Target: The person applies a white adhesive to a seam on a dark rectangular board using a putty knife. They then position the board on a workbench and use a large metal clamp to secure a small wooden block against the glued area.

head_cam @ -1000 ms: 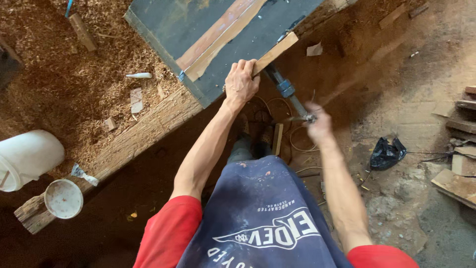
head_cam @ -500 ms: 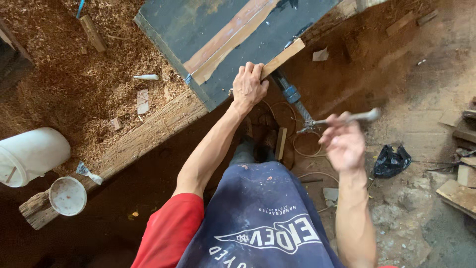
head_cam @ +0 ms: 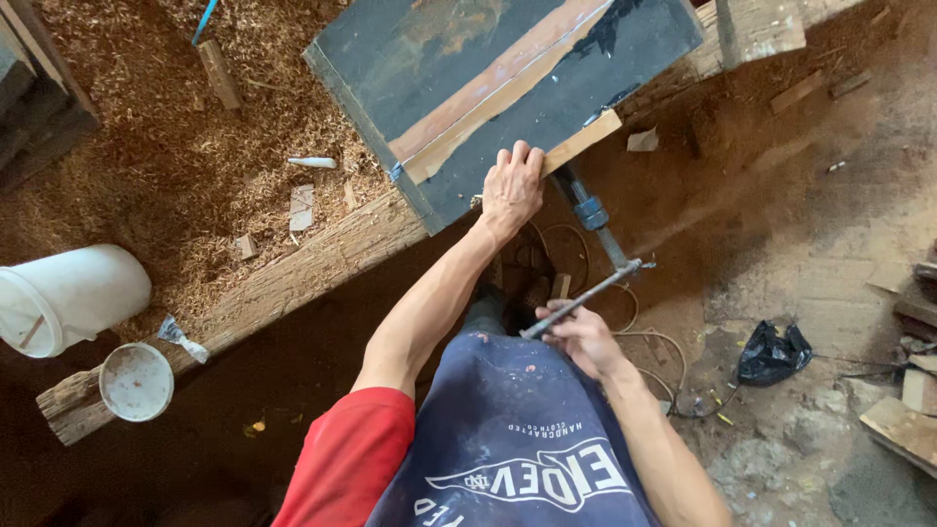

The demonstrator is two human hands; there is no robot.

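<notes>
My left hand (head_cam: 512, 185) presses a small flat wood block (head_cam: 583, 142) against the near edge of a dark board (head_cam: 468, 59) that carries a long strip of light wood (head_cam: 498, 88). A metal clamp screw (head_cam: 591, 215) runs down from that block. Its thin steel handle bar (head_cam: 586, 298) slants across the screw's lower end, and my right hand (head_cam: 578, 337) grips the bar's near end, close to my blue apron.
A rough timber beam (head_cam: 283, 278) lies along the board's left side amid wood shavings (head_cam: 146, 146). A white bucket (head_cam: 68, 298) and round lid (head_cam: 137, 381) sit at left. A black bag (head_cam: 771, 351), cord loops and wood offcuts (head_cam: 908, 420) lie at right.
My right hand swung the steel bar around the clamp screw, from up beside the screw to low near my apron. My left hand stayed on the block.
</notes>
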